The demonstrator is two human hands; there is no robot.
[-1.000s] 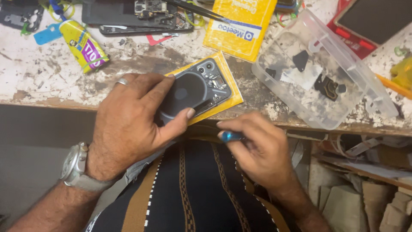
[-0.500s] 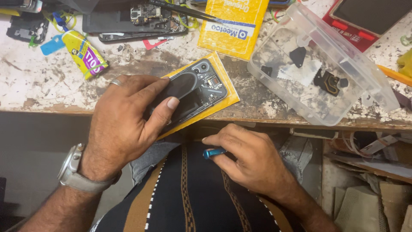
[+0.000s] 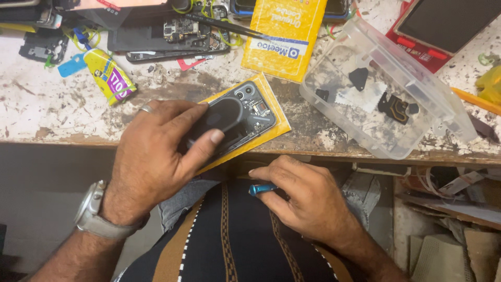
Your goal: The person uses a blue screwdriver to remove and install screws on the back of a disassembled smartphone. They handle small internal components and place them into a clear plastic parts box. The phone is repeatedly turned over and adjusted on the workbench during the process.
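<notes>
- An opened phone [image 3: 237, 122] is pinned flat on a yellow pad [image 3: 276, 122] by the left hand [image 3: 156, 162], fingers spread over it.
- A blue-tipped tool [image 3: 261, 188] is enclosed by the right hand [image 3: 308, 201], just below the phone.

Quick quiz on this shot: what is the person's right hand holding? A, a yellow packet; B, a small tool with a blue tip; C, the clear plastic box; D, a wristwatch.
B: the right hand, below the table edge, is closed around a small tool with a blue tip, while the left hand presses on the opened phone.
</notes>
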